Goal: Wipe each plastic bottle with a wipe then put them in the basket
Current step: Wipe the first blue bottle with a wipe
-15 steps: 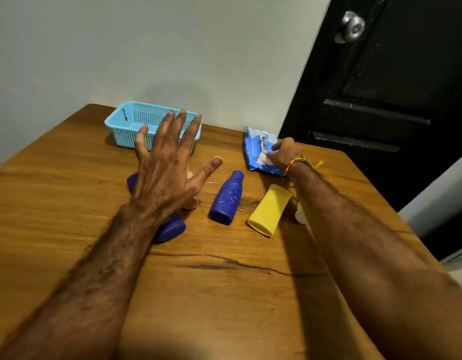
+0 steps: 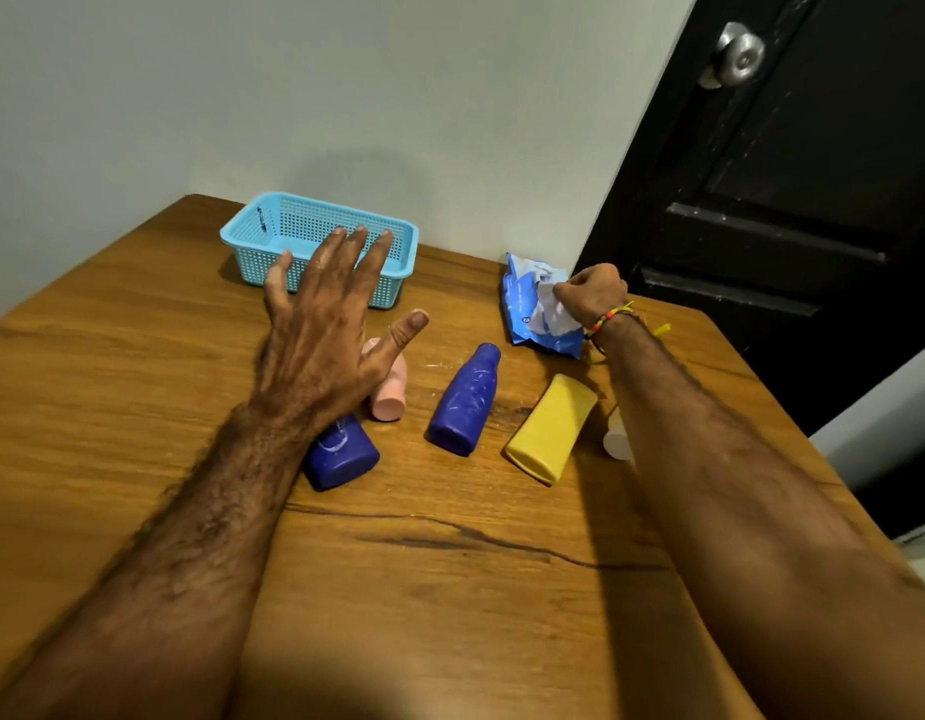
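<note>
No legible text on anything.

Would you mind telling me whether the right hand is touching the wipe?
Touching. The head view shows the right hand pinching the white wipe that sticks out of the blue pack.

The light is dim and warm, falling from above and behind me. My right forearm point(image 2: 751, 485) throws a broad dark shadow across the desk point(image 2: 450, 589) to its left, and a soft shadow sits on the wall point(image 2: 346, 122) behind the basket point(image 2: 273, 220). The door point(image 2: 813, 226) on the far right is nearly black, its knob point(image 2: 738, 57) catching a dull gleam. Wide-angle bending tilts the door frame and desk edges. My near forearms blur softly at the bottom edge.
</note>
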